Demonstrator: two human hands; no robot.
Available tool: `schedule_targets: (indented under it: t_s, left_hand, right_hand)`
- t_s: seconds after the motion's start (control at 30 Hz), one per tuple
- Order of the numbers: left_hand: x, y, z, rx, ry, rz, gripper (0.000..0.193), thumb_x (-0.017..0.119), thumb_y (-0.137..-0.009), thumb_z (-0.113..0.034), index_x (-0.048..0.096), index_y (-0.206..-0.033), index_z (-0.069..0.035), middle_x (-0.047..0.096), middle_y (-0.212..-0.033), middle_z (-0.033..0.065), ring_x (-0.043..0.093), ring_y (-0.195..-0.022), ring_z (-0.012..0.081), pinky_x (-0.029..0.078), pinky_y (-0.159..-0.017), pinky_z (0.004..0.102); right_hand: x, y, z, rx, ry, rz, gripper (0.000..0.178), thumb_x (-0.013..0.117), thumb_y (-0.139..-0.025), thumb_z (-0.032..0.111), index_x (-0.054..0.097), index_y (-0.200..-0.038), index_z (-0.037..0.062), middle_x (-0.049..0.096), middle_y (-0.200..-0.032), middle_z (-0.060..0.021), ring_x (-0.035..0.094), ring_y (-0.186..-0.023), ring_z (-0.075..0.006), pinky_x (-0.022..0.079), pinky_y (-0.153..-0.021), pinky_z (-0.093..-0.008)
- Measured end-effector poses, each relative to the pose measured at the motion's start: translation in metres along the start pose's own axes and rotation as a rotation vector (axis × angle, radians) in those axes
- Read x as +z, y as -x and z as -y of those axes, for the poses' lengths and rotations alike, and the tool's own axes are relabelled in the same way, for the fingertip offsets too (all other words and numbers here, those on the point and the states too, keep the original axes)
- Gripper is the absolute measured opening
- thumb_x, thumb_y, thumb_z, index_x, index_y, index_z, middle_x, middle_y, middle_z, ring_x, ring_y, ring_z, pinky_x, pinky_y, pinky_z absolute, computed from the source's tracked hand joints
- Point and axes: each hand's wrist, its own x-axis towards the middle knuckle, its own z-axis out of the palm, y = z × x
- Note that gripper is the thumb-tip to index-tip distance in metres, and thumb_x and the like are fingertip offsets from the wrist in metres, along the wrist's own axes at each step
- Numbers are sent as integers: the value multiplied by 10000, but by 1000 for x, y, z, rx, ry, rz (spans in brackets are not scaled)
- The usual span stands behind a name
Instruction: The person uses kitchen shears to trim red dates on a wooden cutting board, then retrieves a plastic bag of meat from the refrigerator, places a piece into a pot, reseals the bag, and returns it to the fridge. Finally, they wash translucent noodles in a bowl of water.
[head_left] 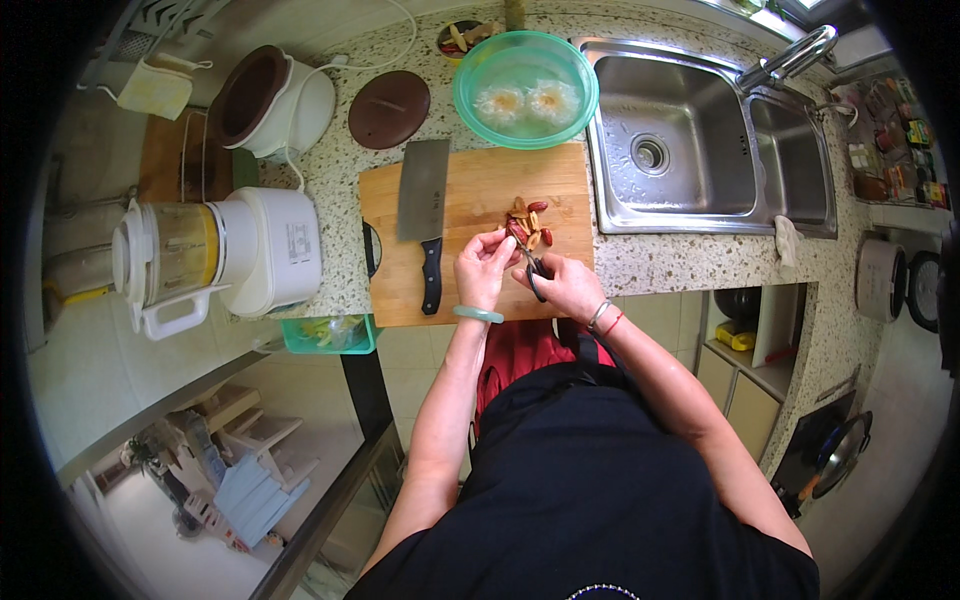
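Note:
Over the wooden cutting board (480,180), my left hand (484,262) pinches a red date (517,231) between thumb and fingers. My right hand (566,288) grips black-handled scissors (537,277), whose blades reach toward that date. Just beyond the fingertips lies a small pile of red dates (533,222), some cut into pieces and some whole. A cleaver (424,200) with a black handle rests on the board's left part, apart from both hands.
A green bowl (525,130) holds water and two pale, frilly pieces. Right of the board is a double steel sink (680,215). A brown lid (389,109), a white pot (305,105) and a blender (265,250) stand left. Below the counter edge hangs a green bin (330,347).

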Motion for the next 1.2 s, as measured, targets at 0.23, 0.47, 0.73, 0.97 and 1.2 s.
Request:
schedule_targets:
  t_s: [0.23,0.47,0.73,0.97,1.2]
  left_hand:
    - [-3,1,-2,-16,-32,-5,175,670,-878,-48,623,-1026,33,678,-907,91,664,-734,142,588,-697,278]
    - [0,-1,4,44,-118,38,152,673,-866,-31,637,-1003,23,682,-871,75,659,-722,122,564,-668,255]
    - [-9,-4,0,-41,-79,50,172,670,-879,-49,621,-1025,28,676,-899,95,674,-743,147,584,-688,267]
    - [-13,-6,-1,-66,-50,26,166,662,-875,-28,627,-1027,28,679,-898,97,670,-725,145,588,-690,276]
    - [-17,-6,3,-111,-62,48,188,663,-877,-32,618,-1049,27,678,-926,100,670,-754,148,588,-704,277]
  right_hand:
    - [0,-3,-2,-34,97,1,653,591,-766,682,682,-825,38,666,-781,-235,663,-815,-387,516,-746,-472]
    - [8,-9,-3,7,43,-52,690,553,-769,714,683,-880,46,673,-833,-240,657,-868,-404,508,-785,-476]
    - [4,-8,-1,-41,20,-35,610,594,-783,663,710,-777,63,660,-707,-187,660,-754,-367,506,-697,-445]
    - [5,-14,-3,-105,60,-56,576,621,-795,621,695,-711,56,612,-628,-198,634,-673,-380,490,-640,-458]
    - [8,-19,-12,-148,65,-69,545,630,-822,577,677,-671,55,620,-619,-178,641,-656,-357,496,-626,-440]
